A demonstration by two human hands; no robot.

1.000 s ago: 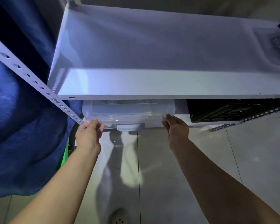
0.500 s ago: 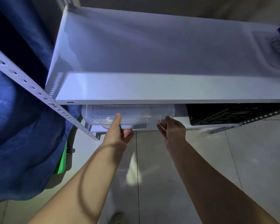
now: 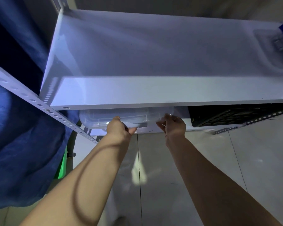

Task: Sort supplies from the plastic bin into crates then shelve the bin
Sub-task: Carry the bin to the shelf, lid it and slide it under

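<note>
Both hands are on the front of the clear plastic bin. Left hand is flat against the bin's front wall near the middle, fingers extended up, thumb out to the right at the bin's bottom edge; not wrapped around anything. Right hand sits at the bin's front right corner, fingers curled and touching the rim; cannot tell if it is actually gripping or just pressing.

Rest, largest first:
- White metal shelf, top surface bare apart from a blue item cut off at the far right edge. Its front lip covers most of the bin from this angle.
- Blue fabric fills the left side of the view, next to the rack.
- Tiled floor below, pale, with visible grout lines.
- Perforated white upright runs diagonally across the left.
- Black crate on the lower level, right of the bin, a gap between them.
- Bin sits on the lower level under the white shelf, only its front strip showing. Looks empty from what is visible.
- Green object on the floor at the edge of the blue fabric, mostly hidden.
</note>
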